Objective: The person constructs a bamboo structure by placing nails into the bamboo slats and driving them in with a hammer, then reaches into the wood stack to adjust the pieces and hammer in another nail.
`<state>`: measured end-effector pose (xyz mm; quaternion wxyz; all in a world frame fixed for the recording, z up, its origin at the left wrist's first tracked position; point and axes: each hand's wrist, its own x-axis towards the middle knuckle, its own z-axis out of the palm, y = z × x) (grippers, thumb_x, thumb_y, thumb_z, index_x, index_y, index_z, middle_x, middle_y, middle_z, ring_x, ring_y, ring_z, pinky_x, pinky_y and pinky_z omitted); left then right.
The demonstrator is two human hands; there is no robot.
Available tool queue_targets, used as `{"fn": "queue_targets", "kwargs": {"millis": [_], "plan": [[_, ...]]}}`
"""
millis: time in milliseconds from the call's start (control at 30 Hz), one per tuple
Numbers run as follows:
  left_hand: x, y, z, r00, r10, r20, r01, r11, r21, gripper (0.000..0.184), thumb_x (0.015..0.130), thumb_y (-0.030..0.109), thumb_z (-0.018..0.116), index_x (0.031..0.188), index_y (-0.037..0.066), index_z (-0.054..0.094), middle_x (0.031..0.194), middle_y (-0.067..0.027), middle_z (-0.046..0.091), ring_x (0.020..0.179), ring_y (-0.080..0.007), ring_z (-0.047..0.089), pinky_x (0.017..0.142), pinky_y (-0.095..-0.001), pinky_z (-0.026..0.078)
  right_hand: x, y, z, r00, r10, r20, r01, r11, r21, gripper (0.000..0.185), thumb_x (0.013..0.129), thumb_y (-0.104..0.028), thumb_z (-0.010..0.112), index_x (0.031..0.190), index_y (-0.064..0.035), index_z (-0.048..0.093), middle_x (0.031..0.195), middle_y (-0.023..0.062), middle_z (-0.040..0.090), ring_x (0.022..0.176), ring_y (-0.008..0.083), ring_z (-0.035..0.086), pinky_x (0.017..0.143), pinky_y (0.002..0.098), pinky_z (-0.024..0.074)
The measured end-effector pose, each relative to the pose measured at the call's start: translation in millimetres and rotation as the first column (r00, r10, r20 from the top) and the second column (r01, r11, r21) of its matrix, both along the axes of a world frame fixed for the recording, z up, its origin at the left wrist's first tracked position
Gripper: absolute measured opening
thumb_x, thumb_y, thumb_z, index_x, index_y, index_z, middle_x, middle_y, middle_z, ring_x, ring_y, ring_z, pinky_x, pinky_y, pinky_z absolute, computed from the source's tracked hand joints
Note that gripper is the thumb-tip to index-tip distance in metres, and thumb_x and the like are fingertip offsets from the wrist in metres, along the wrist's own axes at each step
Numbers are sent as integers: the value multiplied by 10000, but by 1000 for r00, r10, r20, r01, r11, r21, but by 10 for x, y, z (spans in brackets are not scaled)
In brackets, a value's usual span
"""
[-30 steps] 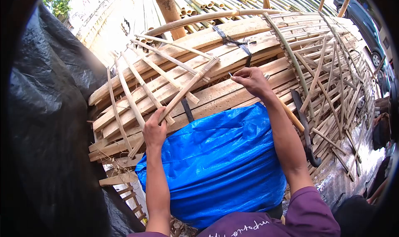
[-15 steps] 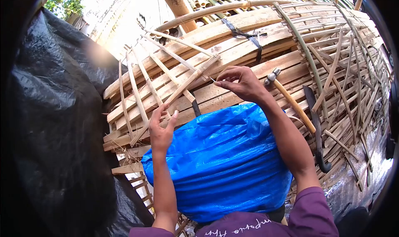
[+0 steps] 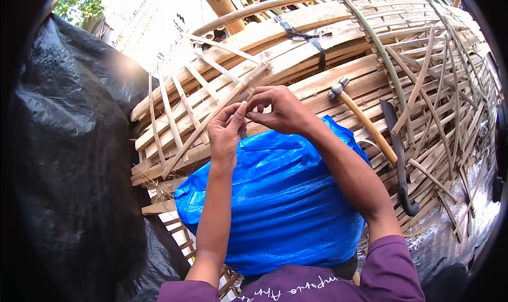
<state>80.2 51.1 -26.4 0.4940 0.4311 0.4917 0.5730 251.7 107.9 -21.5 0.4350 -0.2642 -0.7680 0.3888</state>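
Observation:
Over the far edge of a blue tarp [image 3: 291, 196], my left hand [image 3: 226, 130] and my right hand [image 3: 278, 111] meet with their fingertips pinched together. Whatever small thing is between them is too hidden to name. Just beyond the fingers, a bamboo strip frame [image 3: 217, 109] lies tilted across stacked wooden boards [image 3: 323, 87]. Right of my right hand rests a hammer [image 3: 368, 122] with a wooden handle, its head pointing away from me. A long dark blade [image 3: 396, 143] with a hooked handle lies beside it.
Black plastic sheeting [image 3: 79, 143] hangs at the left. Lattices of thin bamboo strips [image 3: 434, 101] cover the right side. Black ties [image 3: 304, 35] bind the boards. A thick bamboo post [image 3: 219, 5] stands behind, with bamboo poles beyond it.
My left hand has let go of the strip frame and moved right and up. My right hand, which held a thin nail-like piece, has come left to meet it.

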Motion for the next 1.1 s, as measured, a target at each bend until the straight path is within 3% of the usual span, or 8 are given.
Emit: {"fn": "queue_targets", "kwargs": {"millis": [400,467,633,733,833,967,1033,1100], "plan": [[200,-34,-247,998,64,-18,-63,996,67,307,983,233,648,1189,6,647,854,-2,658,696,-44,542,626,-197,467,61,-5,-73,984,-71,163,49,989,137,143,793,-151,738,906,-65,754,818,112,662,733,285,658,652,386,527],[228,-69,-240,982,142,-128,-126,984,127,266,988,257,640,1135,35,648,793,20,617,667,-43,512,590,-199,410,24,13,-139,983,-67,169,39,986,161,147,795,-163,738,903,-65,754,818,111,662,726,283,658,650,387,526],[239,-45,-420,935,280,-219,-196,920,340,219,1014,240,597,1103,40,607,864,-3,626,714,-54,519,639,-219,431,12,-2,-126,977,-33,210,-1,987,158,178,806,-188,741,938,-69,758,830,117,675,719,293,661,658,398,528],[181,120,-434,909,355,-220,-235,870,433,191,1025,225,574,1070,40,575,880,-8,614,753,-64,539,688,-221,447,93,-13,-63,972,20,235,-37,997,67,248,823,-208,740,1033,-76,749,861,137,698,714,272,667,669,386,534],[-52,422,-398,873,394,-287,-254,870,422,187,1016,214,591,1020,27,575,876,-14,627,779,-87,581,723,-232,473,333,54,-9,970,43,240,-7,989,-150,325,881,-218,724,1168,-67,699,924,149,728,705,162,658,671,327,542],[-240,885,-411,740,431,-516,-151,854,497,239,979,171,648,1148,1,646,912,-32,683,842,-89,622,768,-246,503,630,194,-198,973,-183,138,213,945,-247,297,921,-214,704,1155,-31,699,906,103,719,748,123,638,672,291,542],[-306,1046,-444,671,459,-582,-156,855,495,256,964,164,669,1160,-1,674,912,-36,706,841,-93,639,766,-251,513,741,154,-169,971,-203,123,230,931,-284,291,927,-208,699,1151,-23,696,923,91,719,783,128,648,686,290,546],[-350,1160,-509,658,450,-604,-140,861,489,221,915,144,716,1084,1,725,870,-91,737,786,-113,667,737,-271,532,835,105,-194,965,-262,17,254,915,-314,321,891,-254,710,1126,-35,713,932,178,733,804,209,703,701,347,566]]}}
